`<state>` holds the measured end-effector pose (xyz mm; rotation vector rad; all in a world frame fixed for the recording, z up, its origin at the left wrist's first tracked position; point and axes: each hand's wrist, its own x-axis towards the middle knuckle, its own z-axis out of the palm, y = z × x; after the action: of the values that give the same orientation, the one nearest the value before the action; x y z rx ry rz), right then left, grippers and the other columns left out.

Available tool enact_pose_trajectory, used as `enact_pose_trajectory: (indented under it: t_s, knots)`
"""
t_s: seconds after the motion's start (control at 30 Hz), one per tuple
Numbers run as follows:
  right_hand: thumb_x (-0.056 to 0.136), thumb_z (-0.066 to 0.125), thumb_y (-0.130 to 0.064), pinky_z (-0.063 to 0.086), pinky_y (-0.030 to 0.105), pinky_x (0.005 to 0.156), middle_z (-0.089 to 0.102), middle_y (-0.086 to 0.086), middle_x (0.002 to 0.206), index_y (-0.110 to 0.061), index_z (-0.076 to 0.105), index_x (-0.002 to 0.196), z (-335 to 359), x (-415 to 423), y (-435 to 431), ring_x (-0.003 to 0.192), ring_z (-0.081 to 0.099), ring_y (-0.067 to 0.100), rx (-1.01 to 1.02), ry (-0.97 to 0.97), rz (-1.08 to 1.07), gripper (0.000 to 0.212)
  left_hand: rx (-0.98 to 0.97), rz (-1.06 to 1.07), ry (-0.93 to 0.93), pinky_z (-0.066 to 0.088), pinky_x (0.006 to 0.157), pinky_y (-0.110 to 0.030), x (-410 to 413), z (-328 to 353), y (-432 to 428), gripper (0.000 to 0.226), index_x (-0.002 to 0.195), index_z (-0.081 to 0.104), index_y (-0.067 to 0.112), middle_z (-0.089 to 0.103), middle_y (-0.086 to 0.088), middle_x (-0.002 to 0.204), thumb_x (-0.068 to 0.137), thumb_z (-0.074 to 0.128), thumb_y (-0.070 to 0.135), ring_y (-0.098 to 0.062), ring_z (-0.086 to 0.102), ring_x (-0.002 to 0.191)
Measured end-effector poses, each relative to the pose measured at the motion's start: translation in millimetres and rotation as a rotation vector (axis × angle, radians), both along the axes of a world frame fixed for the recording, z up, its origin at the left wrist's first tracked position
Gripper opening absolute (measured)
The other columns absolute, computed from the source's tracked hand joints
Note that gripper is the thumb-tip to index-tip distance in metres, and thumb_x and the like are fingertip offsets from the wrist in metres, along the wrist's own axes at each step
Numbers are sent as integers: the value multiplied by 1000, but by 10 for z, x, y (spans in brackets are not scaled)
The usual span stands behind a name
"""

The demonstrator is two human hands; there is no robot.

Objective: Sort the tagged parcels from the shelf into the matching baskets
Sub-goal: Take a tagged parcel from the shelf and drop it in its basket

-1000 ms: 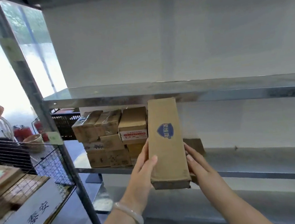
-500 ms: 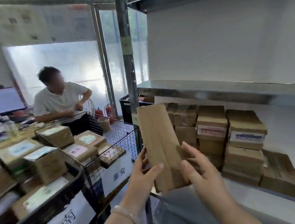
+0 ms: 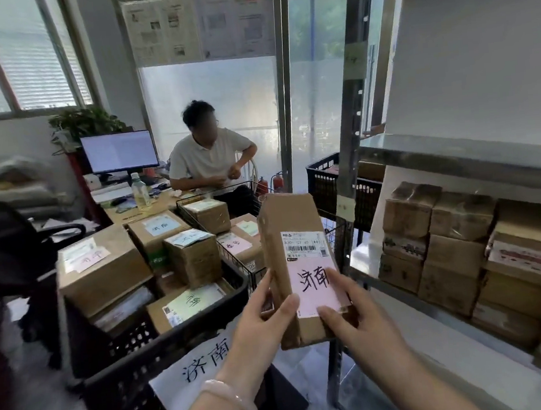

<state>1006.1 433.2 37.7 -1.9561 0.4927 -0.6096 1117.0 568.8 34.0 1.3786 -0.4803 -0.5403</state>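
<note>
Head view: parcel (image 3: pixel 296 268) is upright in front of me, between the baskets on my left and the shelf (image 3: pixel 454 152) on my right. It is clear of both, held in the air.

Grip: left hand (image 3: pixel 260 323) clasps the lower left edge, thumb on the front face, fingers behind. Right hand (image 3: pixel 361 324) clasps the lower right corner, its thumb lying on the bottom of the pink tag (image 3: pixel 315 282). Both hold low; the upper part is unsupported.

Change from half a second ago: a plain brown face was toward me then; now the tagged face is, and the tag reads 济南. My view has swung further left, from the shelf stack (image 3: pixel 445 238) to the baskets.

Match: the black basket (image 3: pixel 135 357) just below carries a sign (image 3: pixel 207 360) with the same characters.

Risks, as I judge them:
- The black basket is heaped above its rim. A long parcel laid on that pile could slide off the front or side.
- With a low grip, the tall end could tip away if I let go with one hand early.
- The wire basket (image 3: pixel 251 187) stands close behind; reaching too far would put the parcel in the wrong one.
</note>
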Motion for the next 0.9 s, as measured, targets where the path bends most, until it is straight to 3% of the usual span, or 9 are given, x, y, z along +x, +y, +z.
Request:
enact_pose_trajectory:
  t_s: [0.13, 0.23, 0.37, 0.5, 0.57, 0.7, 0.83, 0.9]
  knots:
    - [88, 66, -37, 43, 10, 85, 41, -31, 126, -63, 38, 128, -16, 245, 63, 109, 43, -17, -88, 14, 104, 55, -19, 86, 47, 60, 74, -29, 173, -22, 83, 74, 138, 49, 38, 73, 5, 114, 74, 83, 25, -15, 73, 96]
    - [87, 66, -42, 48, 13, 83, 40, -38, 122, -64, 39, 129, -30, 509, 73, 108, 47, -15, -64, 19, 205, 55, -62, 195, 107, 60, 71, -31, 368, -37, 184, 61, 134, 52, 34, 72, 1, 114, 84, 76, 8, -18, 74, 92]
    - [87, 61, -48, 48, 10, 78, 43, -44, 119, -65, 39, 127, 21, 933, 88, 112, 46, -16, 0, -11, 327, 49, -93, 320, 163, 60, 79, -40, 670, -87, 352, 64, 139, 50, 35, 70, -3, 121, 86, 76, 11, -23, 72, 101]
    - [80, 54, -57, 47, 8, 80, 45, -27, 134, -61, 40, 130, 96, 1356, 57, 114, 47, -16, 20, -37, 414, 52, -113, 436, 171, 61, 77, -41, 974, -23, 503, 60, 138, 50, 35, 68, -3, 123, 87, 73, 15, -23, 73, 101]
    - [82, 53, -53, 46, 5, 79, 46, -22, 135, -60, 42, 130, 123, 1565, 25, 114, 47, -15, 33, -51, 450, 50, -103, 500, 152, 61, 79, -43, 1134, 18, 599, 61, 139, 50, 34, 67, -4, 124, 86, 74, 17, -23, 72, 103]
    - [93, 55, -37, 44, 5, 80, 48, -19, 134, -58, 42, 130, 148, 1915, -28, 111, 48, -16, 22, -59, 520, 45, -98, 611, 225, 59, 70, -39, 1389, 36, 818, 52, 133, 53, 31, 69, -9, 120, 88, 71, 16, -29, 72, 100]
    - [89, 49, -49, 44, 10, 79, 50, -18, 130, -60, 39, 132, 153, 2127, -67, 108, 48, -17, 12, -24, 554, 46, 29, 666, 283, 56, 65, -36, 1502, -63, 908, 43, 134, 53, 33, 71, -5, 115, 93, 65, 24, -27, 69, 101]
    - [94, 49, -42, 40, 6, 77, 51, -16, 129, -56, 39, 135, 147, 2208, -86, 108, 46, -18, -2, -15, 565, 44, 84, 694, 308, 55, 67, -36, 1550, -132, 909, 38, 131, 56, 34, 71, -3, 114, 94, 64, 28, -27, 68, 102]
